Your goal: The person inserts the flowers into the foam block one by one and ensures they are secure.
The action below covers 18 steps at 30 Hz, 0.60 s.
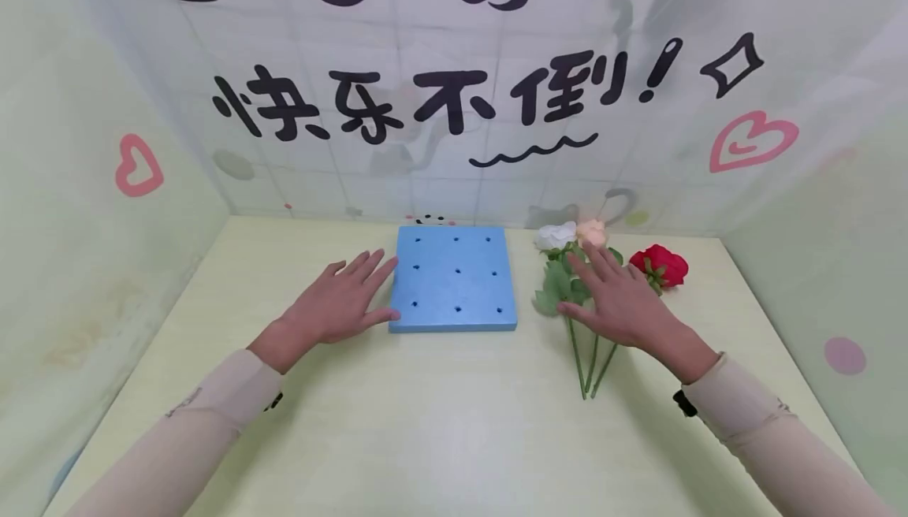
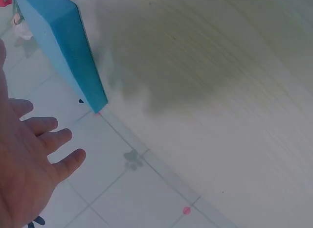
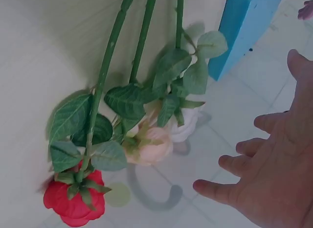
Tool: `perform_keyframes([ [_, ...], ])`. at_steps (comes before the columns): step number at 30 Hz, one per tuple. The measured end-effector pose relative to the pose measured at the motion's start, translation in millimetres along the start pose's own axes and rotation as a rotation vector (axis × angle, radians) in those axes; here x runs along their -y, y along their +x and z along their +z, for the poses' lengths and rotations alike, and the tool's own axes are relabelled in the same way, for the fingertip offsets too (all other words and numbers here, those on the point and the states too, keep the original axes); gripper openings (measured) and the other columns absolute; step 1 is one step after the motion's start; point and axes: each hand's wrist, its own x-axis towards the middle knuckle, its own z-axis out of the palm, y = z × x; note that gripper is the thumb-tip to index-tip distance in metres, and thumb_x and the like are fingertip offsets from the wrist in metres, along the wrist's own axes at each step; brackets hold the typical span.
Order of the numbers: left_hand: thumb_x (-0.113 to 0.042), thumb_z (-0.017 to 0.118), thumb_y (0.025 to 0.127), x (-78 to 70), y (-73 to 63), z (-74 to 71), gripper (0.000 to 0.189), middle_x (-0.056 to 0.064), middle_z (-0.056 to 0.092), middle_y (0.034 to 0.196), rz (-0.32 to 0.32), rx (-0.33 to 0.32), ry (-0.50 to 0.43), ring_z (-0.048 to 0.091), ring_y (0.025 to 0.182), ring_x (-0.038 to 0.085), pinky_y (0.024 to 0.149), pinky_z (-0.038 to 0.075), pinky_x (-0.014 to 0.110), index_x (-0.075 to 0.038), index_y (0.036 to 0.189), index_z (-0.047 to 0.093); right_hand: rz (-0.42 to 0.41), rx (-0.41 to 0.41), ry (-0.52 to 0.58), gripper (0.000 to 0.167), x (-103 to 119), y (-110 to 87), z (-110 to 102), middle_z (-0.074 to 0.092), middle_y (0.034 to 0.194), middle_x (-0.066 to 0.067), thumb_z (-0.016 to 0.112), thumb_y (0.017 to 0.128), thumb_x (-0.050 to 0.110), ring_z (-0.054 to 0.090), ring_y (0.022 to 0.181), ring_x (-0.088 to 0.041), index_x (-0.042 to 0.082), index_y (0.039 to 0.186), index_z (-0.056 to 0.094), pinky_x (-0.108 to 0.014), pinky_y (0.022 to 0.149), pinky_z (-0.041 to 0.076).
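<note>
A light blue square board (image 1: 454, 288) with rows of small holes lies at the back middle of the table. My left hand (image 1: 340, 300), fingers spread and holding nothing, is at the board's left edge in the head view. To the right of the board lie three artificial flowers with green stems: a white one (image 1: 556, 236), a peach one (image 1: 591, 232) and a red one (image 1: 661, 266). My right hand (image 1: 620, 300) hovers over their leaves and stems with fingers extended, hiding part of them. In the right wrist view the red flower (image 3: 76, 198) and its leaves show fully.
The pale tabletop (image 1: 440, 422) runs back to a white printed backdrop (image 1: 340, 178) with black lettering. Printed cloth walls (image 1: 837, 265) stand along both sides. A small blue patch (image 1: 65, 474) shows at the left front edge.
</note>
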Motion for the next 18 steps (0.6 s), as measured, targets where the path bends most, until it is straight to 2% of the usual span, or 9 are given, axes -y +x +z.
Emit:
perform_keyframes([
  [11, -0.074, 0.027, 0.092, 12.5, 17.2, 3.0, 0.091, 0.016, 0.025, 0.159, -0.064, -0.002, -0.065, 0.028, 0.143, 0.036, 0.108, 0.033, 0.059, -0.008, 0.155, 0.022, 0.074, 0.028, 0.115, 0.084, -31, 10.4, -11, 0.009, 0.161, -0.022, 0.045, 0.095, 0.061, 0.013, 0.144, -0.049, 0.011, 0.156, 0.018, -0.071, 0.105, 0.027],
  [14, -0.075, 0.028, 0.092, 13.3, 22.1, 4.6, 0.094, 0.017, 0.027, 0.157, -0.096, -0.008, -0.142, 0.030, 0.142, 0.036, 0.107, 0.034, 0.059, -0.005, 0.154, 0.022, 0.117, 0.034, 0.164, 0.082, -39, 8.9, -13, 0.008, 0.160, -0.024, 0.046, 0.096, 0.058, 0.012, 0.144, -0.048, 0.010, 0.156, 0.015, -0.069, 0.104, 0.031],
  [18, -0.076, 0.032, 0.090, 12.4, 28.8, 6.0, 0.098, 0.019, 0.028, 0.157, -0.180, 0.016, -0.355, 0.031, 0.142, 0.037, 0.111, 0.032, 0.058, -0.004, 0.155, 0.017, 0.185, 0.044, 0.229, 0.083, -51, 4.7, -14, 0.007, 0.160, -0.025, 0.045, 0.098, 0.055, 0.014, 0.144, -0.047, 0.008, 0.157, 0.011, -0.068, 0.106, 0.030],
])
